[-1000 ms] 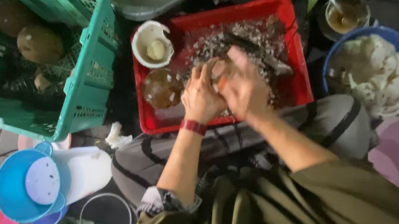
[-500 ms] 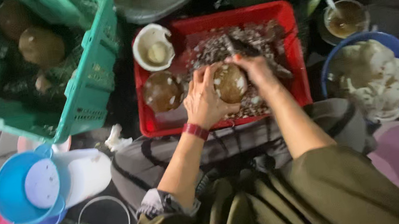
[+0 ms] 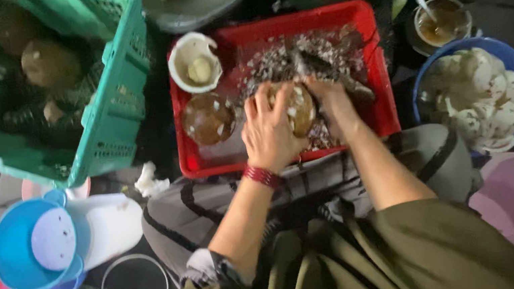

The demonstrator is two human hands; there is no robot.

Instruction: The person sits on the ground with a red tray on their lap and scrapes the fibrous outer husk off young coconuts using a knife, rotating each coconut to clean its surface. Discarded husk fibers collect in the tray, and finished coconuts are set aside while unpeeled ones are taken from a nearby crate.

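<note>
Item: one brown coconut [image 3: 296, 108], husk flecked with white chips, held over the red tray [image 3: 267, 27] near its front edge. Left hand [image 3: 267, 133] clasped over the coconut's near side, fingers curled across the top; a red band sits at the wrist. Right hand [image 3: 334, 104] pressed against the coconut's far side, fingers closed — whether it also grips a tool cannot be told, though a dark blade-like piece [image 3: 327, 66] lies in the heap of scraps just behind. Also in the tray: a second brown coconut [image 3: 208, 119] and a half shell [image 3: 194, 62] with white flesh. Nearby: a green crate [image 3: 116, 111] of coconuts to the left, a blue basin [image 3: 432, 64] of white pieces to the right. Risks, as judged — the round, chip-slick shell could roll out of the grip and off the tray's front edge onto the lap; fingers lie close to that blade; loose scraps may spill over the low rim.
</note>
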